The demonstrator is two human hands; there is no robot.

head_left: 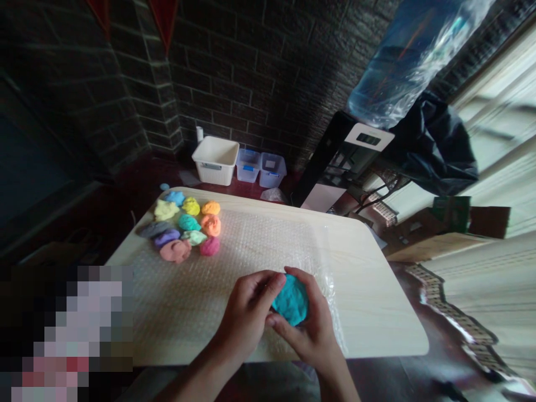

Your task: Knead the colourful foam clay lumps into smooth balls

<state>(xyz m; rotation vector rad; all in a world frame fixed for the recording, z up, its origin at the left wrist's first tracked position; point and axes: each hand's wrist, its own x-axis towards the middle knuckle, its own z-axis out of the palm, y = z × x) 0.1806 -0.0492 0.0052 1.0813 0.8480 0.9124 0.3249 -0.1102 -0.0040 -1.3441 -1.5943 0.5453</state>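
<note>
A flattened round lump of turquoise modelling clay [292,301] is held between both hands, over the near part of the table. My left hand [251,304] grips its left edge, the thumb pressed on its upper left side. Around its right side curl the fingers of my right hand [314,324], with that thumb at the lower left edge. Beneath the hands lies a sheet of bubble wrap [184,290]. At the table's far left sit several clay lumps, among them a pink one [176,251], an orange one [210,225] and a teal one [189,222].
The pale wooden table [368,290] has rounded corners. Beyond it, a white basket [215,162] and two clear bins [271,169] stand on the floor by a brick wall. A water dispenser [347,151] is at the back right, near a cardboard box [439,245]. A blurred-out patch covers the lower left.
</note>
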